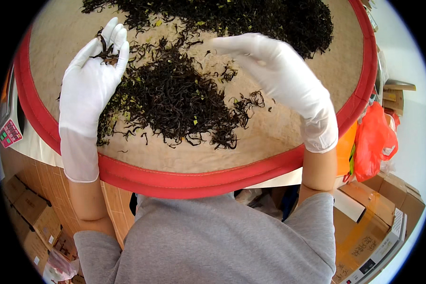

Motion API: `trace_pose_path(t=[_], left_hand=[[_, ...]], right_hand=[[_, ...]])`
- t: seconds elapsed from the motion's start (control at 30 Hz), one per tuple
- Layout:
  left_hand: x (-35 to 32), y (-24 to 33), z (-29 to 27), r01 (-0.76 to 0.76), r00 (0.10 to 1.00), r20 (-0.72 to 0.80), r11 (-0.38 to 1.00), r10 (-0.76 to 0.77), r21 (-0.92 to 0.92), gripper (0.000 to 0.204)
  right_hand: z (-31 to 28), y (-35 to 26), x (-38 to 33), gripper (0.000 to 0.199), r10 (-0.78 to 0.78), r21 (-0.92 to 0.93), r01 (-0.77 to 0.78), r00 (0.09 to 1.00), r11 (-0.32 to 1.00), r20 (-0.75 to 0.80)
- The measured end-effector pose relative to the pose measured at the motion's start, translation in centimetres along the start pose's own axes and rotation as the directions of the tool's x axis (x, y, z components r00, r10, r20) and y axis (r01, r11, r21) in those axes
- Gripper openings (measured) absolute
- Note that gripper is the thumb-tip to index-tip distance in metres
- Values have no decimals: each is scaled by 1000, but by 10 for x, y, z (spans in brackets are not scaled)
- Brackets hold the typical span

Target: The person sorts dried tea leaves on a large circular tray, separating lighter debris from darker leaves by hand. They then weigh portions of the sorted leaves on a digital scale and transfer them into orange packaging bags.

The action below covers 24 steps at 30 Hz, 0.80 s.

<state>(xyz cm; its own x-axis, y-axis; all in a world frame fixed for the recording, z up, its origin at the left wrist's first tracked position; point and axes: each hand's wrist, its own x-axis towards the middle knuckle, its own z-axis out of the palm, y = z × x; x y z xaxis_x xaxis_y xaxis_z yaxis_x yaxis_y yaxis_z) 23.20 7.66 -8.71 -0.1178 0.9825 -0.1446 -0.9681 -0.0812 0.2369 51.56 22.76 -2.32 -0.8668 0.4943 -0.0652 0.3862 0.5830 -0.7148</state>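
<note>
My left hand point(92, 78), in a white glove, is turned palm up over the left side of a round tray point(270, 128). A few dark, twisted tea leaves point(110, 57) lie in its cupped fingers. My right hand point(274, 66), gloved too, hovers over the tray's right half. Its fingers stretch to the left and are a little blurred, with nothing visible in them. Between and below my hands lies a loose heap of dark tea leaves point(175, 94), flecked with yellow-green bits. A larger leaf pile point(270, 23) spreads along the far side.
A raised red rim point(199, 182) rings the tray, close to my body. Cardboard boxes point(369, 208) stand low on the right, below a red plastic bag point(376, 137). More boxes point(31, 208) are at the lower left. A device with a red-and-green panel point(9, 132) sits beside the tray.
</note>
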Motion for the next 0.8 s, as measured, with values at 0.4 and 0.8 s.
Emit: trace_pose_path(t=[0.4,0.8], left_hand=[[2,-2,8,7,1000,2,1000,-7,-24,43],[-2,-4,18,-44,998,-36,999,43,-27,42]], right_hand=[[11,17,-9,31,331,-320,-183,794,930,510],[50,22,28,29,-128,-124,110,981,986,-149]])
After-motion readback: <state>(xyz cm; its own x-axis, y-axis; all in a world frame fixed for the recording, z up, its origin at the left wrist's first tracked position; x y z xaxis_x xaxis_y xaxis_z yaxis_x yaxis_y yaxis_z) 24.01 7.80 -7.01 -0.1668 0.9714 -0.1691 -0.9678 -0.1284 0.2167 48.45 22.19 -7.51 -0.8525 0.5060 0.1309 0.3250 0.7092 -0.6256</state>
